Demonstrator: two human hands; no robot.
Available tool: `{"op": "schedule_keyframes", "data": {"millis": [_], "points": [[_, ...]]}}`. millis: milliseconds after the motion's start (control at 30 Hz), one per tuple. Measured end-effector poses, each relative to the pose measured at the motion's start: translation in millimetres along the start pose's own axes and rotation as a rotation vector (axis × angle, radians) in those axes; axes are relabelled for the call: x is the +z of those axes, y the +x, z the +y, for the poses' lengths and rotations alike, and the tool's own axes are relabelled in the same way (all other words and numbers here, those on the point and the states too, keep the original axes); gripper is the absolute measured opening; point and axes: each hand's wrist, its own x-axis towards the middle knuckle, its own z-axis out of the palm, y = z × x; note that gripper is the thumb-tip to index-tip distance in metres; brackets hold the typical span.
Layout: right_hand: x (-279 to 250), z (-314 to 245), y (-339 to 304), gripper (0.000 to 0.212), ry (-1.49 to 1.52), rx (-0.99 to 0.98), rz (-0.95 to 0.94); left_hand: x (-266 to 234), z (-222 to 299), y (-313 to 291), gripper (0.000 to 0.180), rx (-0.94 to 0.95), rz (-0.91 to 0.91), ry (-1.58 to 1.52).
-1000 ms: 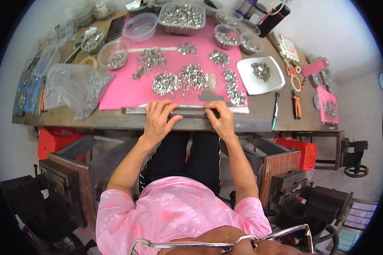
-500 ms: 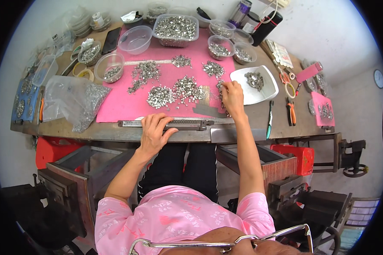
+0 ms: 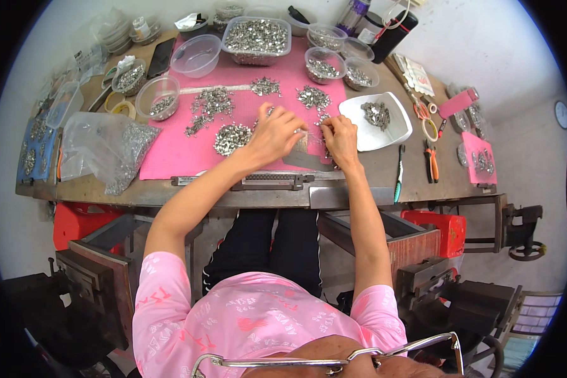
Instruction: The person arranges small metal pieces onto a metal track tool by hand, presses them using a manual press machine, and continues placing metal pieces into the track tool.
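Observation:
My left hand [image 3: 274, 135] reaches over a heap of small silvery metal pieces, mostly hiding it. Its fingers bend together toward the right; anything in them is too small to make out. Close by, my right hand [image 3: 341, 140] has its fingertips pinched at a narrow pile of pieces [image 3: 324, 118], and what they hold is hidden. A round heap of metal pieces [image 3: 232, 139] lies left of my left wrist on the pink mat [image 3: 164, 157]. Along the table's front edge lies a slotted metal fixture [image 3: 271, 182], which neither hand touches.
A white tray [image 3: 401, 135] with dark pieces stands right of my right hand. Beyond it lie a toothbrush [image 3: 400, 173] and orange-handled pliers [image 3: 431, 164]. Clear tubs, including a full one [image 3: 257, 60], line the back. A plastic bag of pieces [image 3: 116, 148] lies left.
My left hand has left the metal fixture and moved up and right over the heap, near my right hand. My right hand stays at the narrow pile, its fingers slightly shifted.

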Motion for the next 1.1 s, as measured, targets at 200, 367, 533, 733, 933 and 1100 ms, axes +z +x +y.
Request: {"op": "schedule_keyframes", "data": {"millis": [200,367,533,733,933,1100], "points": [[-26,-33,-24,0.007,0.228,0.127,-0.109,49,-18,43,0.010,-0.112,-0.206,0.029],[-32,-52,-57,0.010,0.219,0.056,-0.213,59,-17,51,0.011,-0.122,-0.244,0.091],[-37,-42,-67,0.010,0.296,0.163,-0.128,69,-23,49,0.012,-0.110,-0.179,0.156],[-37,-52,-69,0.009,0.170,0.056,-0.129,68,-21,47,0.016,-0.088,-0.130,0.150],[-36,-57,-73,0.007,0.151,0.040,-0.140,36,-5,28,0.010,-0.063,-0.058,0.132],[-37,-51,-74,0.009,0.185,0.041,-0.147,-9,12,-27,0.007,-0.062,-0.071,0.053]]}}
